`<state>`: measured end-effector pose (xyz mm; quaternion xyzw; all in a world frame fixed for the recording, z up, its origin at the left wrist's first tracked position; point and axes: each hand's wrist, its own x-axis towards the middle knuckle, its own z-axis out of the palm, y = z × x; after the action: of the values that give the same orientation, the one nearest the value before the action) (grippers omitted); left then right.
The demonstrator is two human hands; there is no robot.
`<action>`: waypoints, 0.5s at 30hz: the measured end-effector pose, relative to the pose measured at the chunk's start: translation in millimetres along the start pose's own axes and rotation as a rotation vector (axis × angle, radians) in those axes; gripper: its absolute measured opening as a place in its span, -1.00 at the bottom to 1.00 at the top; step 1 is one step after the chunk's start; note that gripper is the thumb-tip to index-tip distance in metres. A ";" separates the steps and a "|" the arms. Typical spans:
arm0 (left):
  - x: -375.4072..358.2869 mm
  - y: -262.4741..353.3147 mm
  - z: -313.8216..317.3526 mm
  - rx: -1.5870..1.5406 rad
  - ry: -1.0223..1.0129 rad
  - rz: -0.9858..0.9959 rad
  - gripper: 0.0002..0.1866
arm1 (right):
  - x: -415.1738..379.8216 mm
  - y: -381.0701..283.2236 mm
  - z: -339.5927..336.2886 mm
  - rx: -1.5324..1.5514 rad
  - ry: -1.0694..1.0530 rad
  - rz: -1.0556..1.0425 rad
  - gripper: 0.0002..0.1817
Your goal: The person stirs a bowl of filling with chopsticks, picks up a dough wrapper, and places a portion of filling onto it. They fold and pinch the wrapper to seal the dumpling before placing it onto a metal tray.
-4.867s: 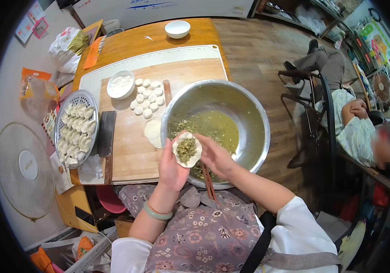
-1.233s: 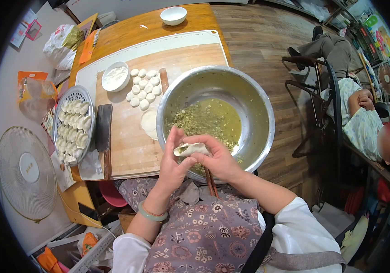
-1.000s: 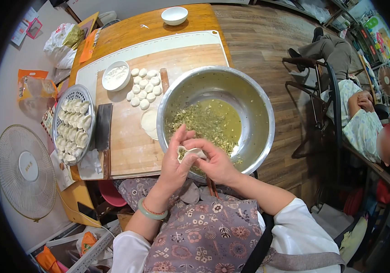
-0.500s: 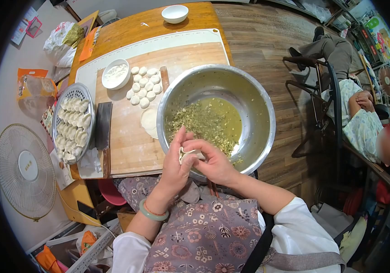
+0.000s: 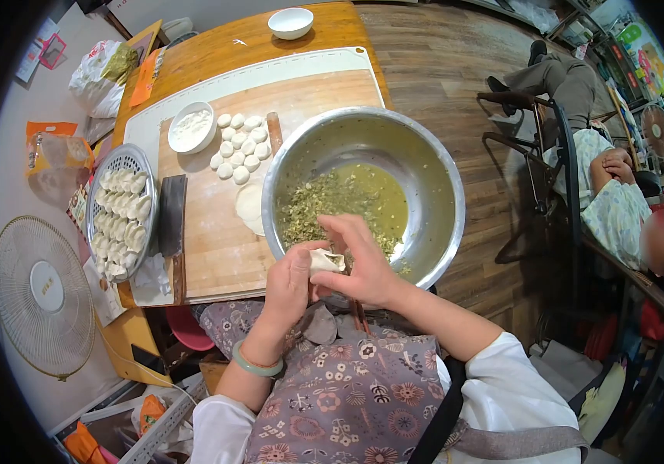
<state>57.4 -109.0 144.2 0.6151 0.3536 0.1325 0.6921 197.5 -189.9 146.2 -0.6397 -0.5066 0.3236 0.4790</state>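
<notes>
A half-folded dumpling (image 5: 323,261) sits between my two hands at the near rim of a big steel bowl (image 5: 450,232). My left hand (image 5: 289,284) grips its left end, thumb lying over the wrapper. Curled round the right end is my right hand (image 5: 368,267), its thumb below and its fingers arched above; filling shows at the open end. Chopped green filling (image 5: 313,209) and liquid lie in the bowl. Left of the bowl, flat round wrappers (image 5: 250,203) overlap on the wooden board (image 5: 212,259), with several small dough pieces (image 5: 240,158) behind them.
A perforated metal tray (image 5: 152,166) holds rows of folded dumplings. Nearby are a white bowl of flour (image 5: 210,139), a dark cleaver (image 5: 172,213) and a rolling pin (image 5: 274,133). Another white bowl (image 5: 291,27) stands at the back. A fan (image 5: 44,286) is left; a seated person (image 5: 614,185) is right.
My right fingers have spread and lifted off the top of the dumpling. My left thumb now lies over it, and the dumpling has turned so its open end faces right.
</notes>
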 end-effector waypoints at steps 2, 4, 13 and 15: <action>-1.6 0.2 2.0 -0.180 -0.081 0.019 -0.49 | 0.7 9.4 0.4 -0.025 0.012 -0.064 -0.30; -5.0 1.8 5.1 -0.203 -0.087 0.019 -0.50 | 1.6 14.8 1.2 0.230 -0.204 -0.039 -0.21; -5.7 -3.8 3.2 0.062 -0.135 0.243 -0.53 | 1.4 13.1 1.5 0.153 -0.235 -0.195 -0.41; -6.3 -5.8 2.4 0.117 -0.136 0.249 -0.55 | 1.0 17.6 2.9 0.113 -0.222 -0.246 -0.44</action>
<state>53.0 -115.9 140.8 0.7010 0.2340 0.1546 0.6557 201.2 -188.5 128.7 -0.5050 -0.6119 0.3592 0.4914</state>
